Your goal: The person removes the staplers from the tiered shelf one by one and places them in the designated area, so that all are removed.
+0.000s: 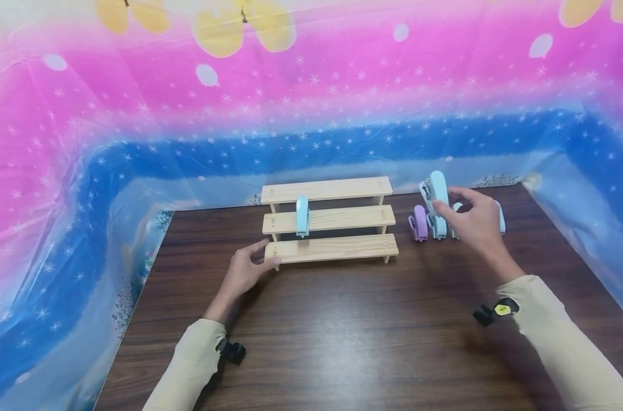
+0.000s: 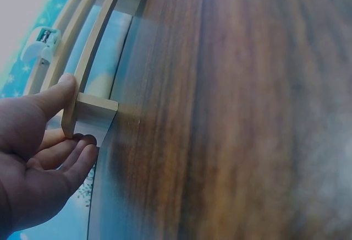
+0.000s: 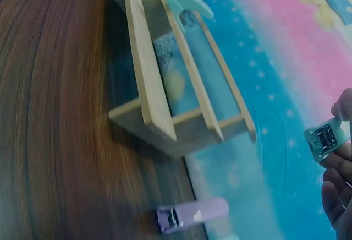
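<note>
A three-tier wooden display stand (image 1: 337, 248) sits at the back of the table. My left hand (image 1: 243, 269) pinches the left end of its lowest board, thumb on top and fingers beneath in the left wrist view. On the middle board a light blue stapler (image 1: 302, 217) stands upright. My right hand (image 1: 474, 221) holds a mint green stapler (image 1: 437, 189) in the air, right of the stand; its end (image 3: 325, 138) shows in the right wrist view. Below it, a purple stapler (image 1: 420, 222) and another mint stapler (image 1: 437, 228) stand on the table.
More light-coloured staplers (image 1: 502, 217) are partly hidden behind my right hand. The dark wood-grain table (image 1: 332, 325) reaches back to a patterned cloth (image 1: 342, 140), which hangs behind it and along both sides.
</note>
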`<state>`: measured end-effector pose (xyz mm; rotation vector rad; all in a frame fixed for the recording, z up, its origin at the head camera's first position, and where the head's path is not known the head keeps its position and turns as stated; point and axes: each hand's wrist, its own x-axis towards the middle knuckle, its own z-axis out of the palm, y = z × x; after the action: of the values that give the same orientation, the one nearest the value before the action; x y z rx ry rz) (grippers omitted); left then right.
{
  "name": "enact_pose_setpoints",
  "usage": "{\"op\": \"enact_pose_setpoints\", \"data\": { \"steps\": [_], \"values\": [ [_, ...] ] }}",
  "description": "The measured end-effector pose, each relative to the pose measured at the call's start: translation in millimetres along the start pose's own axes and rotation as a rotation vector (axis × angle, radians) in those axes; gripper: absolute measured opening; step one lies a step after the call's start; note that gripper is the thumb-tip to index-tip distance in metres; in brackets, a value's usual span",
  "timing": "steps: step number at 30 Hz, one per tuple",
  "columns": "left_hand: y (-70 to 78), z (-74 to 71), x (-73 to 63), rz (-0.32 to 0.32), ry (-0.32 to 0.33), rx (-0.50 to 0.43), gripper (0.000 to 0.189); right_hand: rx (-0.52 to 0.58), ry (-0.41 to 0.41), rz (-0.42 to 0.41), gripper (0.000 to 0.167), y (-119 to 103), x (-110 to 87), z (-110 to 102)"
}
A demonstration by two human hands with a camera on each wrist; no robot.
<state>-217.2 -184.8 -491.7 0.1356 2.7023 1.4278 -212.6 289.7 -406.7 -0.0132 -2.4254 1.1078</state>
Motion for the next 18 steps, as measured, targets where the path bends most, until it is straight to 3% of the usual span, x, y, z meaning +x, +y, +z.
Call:
{"op": "enact_pose_setpoints", "data": {
  "steps": [13, 18],
  "values": [
    [0.3, -1.0, -0.5, -0.006, -0.004, -0.001, 0.068, -0.055, 0.02, 0.09, 0.048, 36.7, 6.3, -26.8],
    [1.3, -1.5, -0.9, -0.009, -0.008, -0.002, 0.068, -0.081, 0.035, 0.089, 0.048, 49.5, 9.3, -36.7]
  ]
}}
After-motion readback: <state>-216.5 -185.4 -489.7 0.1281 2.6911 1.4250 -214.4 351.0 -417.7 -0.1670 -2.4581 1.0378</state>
